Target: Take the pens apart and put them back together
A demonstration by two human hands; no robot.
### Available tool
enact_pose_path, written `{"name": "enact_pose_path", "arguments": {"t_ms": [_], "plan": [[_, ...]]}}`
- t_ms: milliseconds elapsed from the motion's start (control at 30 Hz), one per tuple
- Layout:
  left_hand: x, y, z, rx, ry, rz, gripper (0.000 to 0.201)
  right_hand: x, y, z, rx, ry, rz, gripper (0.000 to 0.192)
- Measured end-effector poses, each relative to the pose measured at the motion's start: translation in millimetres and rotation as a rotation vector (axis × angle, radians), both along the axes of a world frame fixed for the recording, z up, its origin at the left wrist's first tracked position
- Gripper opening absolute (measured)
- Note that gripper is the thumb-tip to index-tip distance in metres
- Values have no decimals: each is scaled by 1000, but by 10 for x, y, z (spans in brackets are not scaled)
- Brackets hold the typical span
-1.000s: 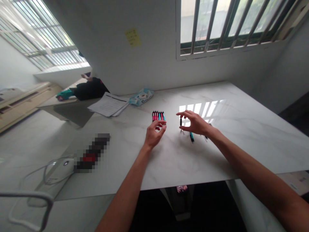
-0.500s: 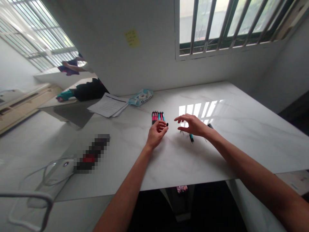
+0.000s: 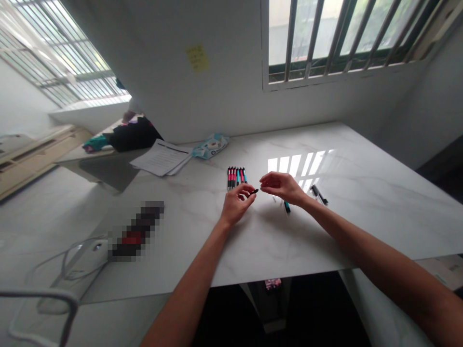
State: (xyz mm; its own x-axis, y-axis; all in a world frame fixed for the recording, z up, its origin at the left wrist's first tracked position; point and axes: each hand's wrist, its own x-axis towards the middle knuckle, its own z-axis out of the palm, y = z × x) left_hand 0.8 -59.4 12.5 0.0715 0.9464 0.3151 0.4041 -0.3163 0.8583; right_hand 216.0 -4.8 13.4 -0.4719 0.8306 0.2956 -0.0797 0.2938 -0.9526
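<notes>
My left hand (image 3: 237,205) is closed in a pinch on a small black pen part (image 3: 254,191), which points up to the right. Close beside its tip, the thumb and fingers of my right hand (image 3: 284,187) are brought together; whatever they may hold is too small to tell. A row of red and teal pens (image 3: 237,176) lies just beyond my left hand. Under my right hand, a teal and black pen piece (image 3: 287,207) rests on the table, partly hidden. Black pen parts (image 3: 320,194) lie to the right of my right wrist.
Papers (image 3: 162,156) and a blue wipes packet (image 3: 211,146) are at the back of the white marble-patterned table (image 3: 307,246). A power strip with a cable (image 3: 87,255) and a blurred-out dark object (image 3: 137,231) lie at left. A person is partly visible at the far left.
My right hand has moved left and its spread fingers have come together near my left fingertips. The black part in my left hand has tilted toward the right. Black pen parts at right are uncovered.
</notes>
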Motion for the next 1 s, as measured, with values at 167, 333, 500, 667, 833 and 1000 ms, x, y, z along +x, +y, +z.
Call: {"name": "enact_pose_path", "arguments": {"t_ms": [167,333,500,667,833,1000], "plan": [[-5,0,-22,8,27,-22,13,-46,-15,-54,-3,-18,9,34],[-4,-6,-8,18,60,-19,12,-48,-22,-47,33,-58,8,31],[2,-13,3,50,111,-13,10,-25,-31,-42,76,-133,-24,33],[2,-17,1,55,120,-20,11,32,-6,-25,148,-231,7,33],[-6,-15,-5,64,140,-23,9,66,8,-4,241,-390,-6,33],[-6,-15,-15,50,136,-26,11,71,-19,35,294,-430,-33,27]]}}
